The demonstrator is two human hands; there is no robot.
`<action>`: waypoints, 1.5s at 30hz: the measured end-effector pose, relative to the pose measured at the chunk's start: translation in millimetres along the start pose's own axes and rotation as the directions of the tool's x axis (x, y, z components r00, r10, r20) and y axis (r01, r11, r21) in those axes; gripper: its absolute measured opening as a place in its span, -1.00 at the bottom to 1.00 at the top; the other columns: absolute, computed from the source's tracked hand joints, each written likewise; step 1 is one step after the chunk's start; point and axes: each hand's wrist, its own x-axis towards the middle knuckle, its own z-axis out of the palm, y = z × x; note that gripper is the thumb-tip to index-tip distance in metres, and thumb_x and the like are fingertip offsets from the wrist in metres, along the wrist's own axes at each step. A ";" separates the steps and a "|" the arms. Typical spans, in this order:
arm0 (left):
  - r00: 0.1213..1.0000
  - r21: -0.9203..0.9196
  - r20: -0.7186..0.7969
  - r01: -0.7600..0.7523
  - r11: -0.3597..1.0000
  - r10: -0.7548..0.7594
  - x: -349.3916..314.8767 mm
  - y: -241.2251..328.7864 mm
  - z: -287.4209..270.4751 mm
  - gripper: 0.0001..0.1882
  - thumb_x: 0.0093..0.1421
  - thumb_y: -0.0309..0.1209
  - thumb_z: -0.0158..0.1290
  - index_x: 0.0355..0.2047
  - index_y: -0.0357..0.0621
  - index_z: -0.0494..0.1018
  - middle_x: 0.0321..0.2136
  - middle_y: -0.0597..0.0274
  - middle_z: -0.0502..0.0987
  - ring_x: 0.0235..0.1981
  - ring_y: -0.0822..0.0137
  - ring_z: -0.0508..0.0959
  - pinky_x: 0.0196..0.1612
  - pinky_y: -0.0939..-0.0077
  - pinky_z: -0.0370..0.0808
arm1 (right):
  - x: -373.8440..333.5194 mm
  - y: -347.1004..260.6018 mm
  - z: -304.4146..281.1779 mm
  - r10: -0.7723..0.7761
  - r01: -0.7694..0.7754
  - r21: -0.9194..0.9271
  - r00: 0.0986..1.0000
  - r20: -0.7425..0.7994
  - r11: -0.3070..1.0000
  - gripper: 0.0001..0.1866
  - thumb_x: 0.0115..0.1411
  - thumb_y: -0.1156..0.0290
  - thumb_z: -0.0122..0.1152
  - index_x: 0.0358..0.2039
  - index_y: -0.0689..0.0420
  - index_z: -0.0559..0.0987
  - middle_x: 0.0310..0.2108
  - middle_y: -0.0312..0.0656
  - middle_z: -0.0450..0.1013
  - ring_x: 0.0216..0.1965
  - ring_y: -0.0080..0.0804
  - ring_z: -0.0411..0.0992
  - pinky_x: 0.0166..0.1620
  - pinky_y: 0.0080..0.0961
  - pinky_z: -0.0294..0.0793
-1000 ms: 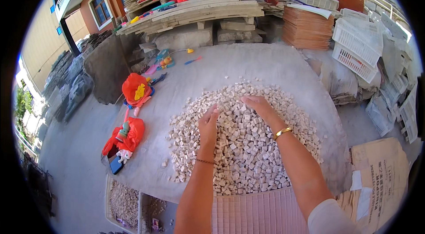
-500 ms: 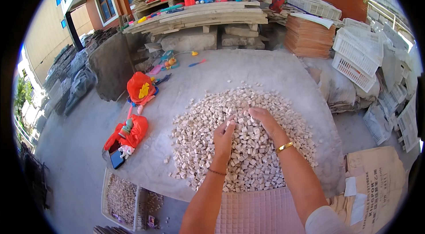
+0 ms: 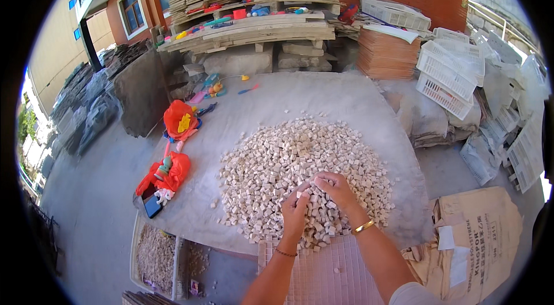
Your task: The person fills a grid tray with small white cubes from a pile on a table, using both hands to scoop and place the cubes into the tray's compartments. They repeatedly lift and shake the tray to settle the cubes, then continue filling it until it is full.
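Observation:
A wide heap of small off-white stone cubes (image 3: 271,161) covers the middle of a grey stone slab. My left hand (image 3: 294,211) rests in the near part of the heap, thumb and fingers closed round a few cubes. Beside it, my right hand (image 3: 339,192) curls over more cubes, its fingertips close to those of the left. The lower fingers of both hands are partly hidden among the cubes. Directly below the heap lies a pinkish gridded tray (image 3: 340,273), and some cubes spill onto its far edge.
Left on the slab (image 3: 199,189) are red plastic bags (image 3: 176,169), a phone (image 3: 153,207) and small toys. A white crate of cubes (image 3: 156,259) stands below left. Right are a paper sack (image 3: 482,241) and white plastic baskets (image 3: 447,77). Stacked boards (image 3: 254,31) line the back.
Both hands have drawn toward me, pulling cubes down to the tray's far edge. More of the tray shows, and the whole view has shifted slightly.

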 end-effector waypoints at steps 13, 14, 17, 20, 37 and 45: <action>0.945 0.369 0.299 -0.242 0.897 0.131 -122.9 8.1 -14.1 -0.62 0.06 -0.43 0.06 -0.09 -0.28 0.42 -0.11 -0.03 0.49 -0.06 0.11 0.49 0.04 0.37 0.36 | -154.8 -13.7 15.9 -0.071 0.060 -0.120 0.994 -0.088 0.991 -0.82 0.08 0.44 0.15 -0.31 0.25 0.54 -0.31 -0.14 0.51 -0.22 -0.39 0.45 -0.09 -0.48 0.38; 0.937 0.397 0.328 -0.254 0.882 0.123 -133.3 11.8 -16.2 -0.61 0.05 -0.43 0.07 -0.08 -0.29 0.42 -0.10 -0.05 0.48 -0.05 0.08 0.49 0.05 0.35 0.36 | -166.3 -15.8 17.6 -0.098 0.086 -0.138 0.991 -0.086 0.987 -0.80 0.06 0.43 0.17 -0.30 0.25 0.54 -0.31 -0.12 0.51 -0.23 -0.35 0.46 -0.10 -0.46 0.40; 0.894 0.416 0.427 -0.329 0.848 0.137 -161.2 11.6 -23.0 -0.55 0.04 -0.40 0.10 -0.04 -0.25 0.37 -0.04 -0.07 0.43 0.03 -0.01 0.40 0.12 0.25 0.30 | -195.1 -18.1 22.5 -0.180 0.168 -0.201 0.982 -0.047 0.965 -0.76 0.02 0.40 0.23 -0.29 0.23 0.54 -0.29 -0.10 0.51 -0.23 -0.25 0.48 -0.11 -0.41 0.43; 0.819 0.470 0.541 -0.486 0.737 0.195 -181.0 3.2 -28.7 -0.50 -0.01 -0.34 0.14 -0.03 -0.18 0.37 0.00 -0.04 0.37 0.04 -0.06 0.35 0.07 0.09 0.28 | -219.5 -20.4 19.1 -0.186 0.194 -0.287 0.981 0.056 0.938 -0.73 0.00 0.36 0.28 -0.30 0.21 0.53 -0.28 -0.10 0.51 -0.21 -0.19 0.48 -0.08 -0.37 0.44; 0.957 0.969 0.065 -0.128 0.213 0.283 71.1 -18.3 -148.8 -0.22 0.21 0.06 -0.16 0.20 -0.37 0.05 0.20 -0.15 0.14 0.26 -0.01 0.10 0.28 0.00 -0.11 | 62.2 74.7 -106.7 -0.140 -0.249 -0.704 0.884 -0.445 0.665 -0.50 0.15 0.06 0.08 -0.13 0.27 0.50 -0.10 0.09 0.42 0.00 -0.03 0.35 0.08 -0.28 0.29; 0.953 0.856 0.085 -0.220 0.468 0.291 87.5 -19.5 -94.1 -0.34 0.29 -0.02 -0.25 0.13 -0.39 0.18 0.17 -0.13 0.20 0.22 0.00 0.16 0.26 0.11 -0.01 | 71.8 35.0 -27.1 -0.180 -0.038 -0.662 0.949 -0.258 0.748 -0.56 0.09 0.06 0.17 -0.26 0.23 0.57 -0.17 0.06 0.46 -0.10 -0.06 0.40 -0.03 -0.28 0.36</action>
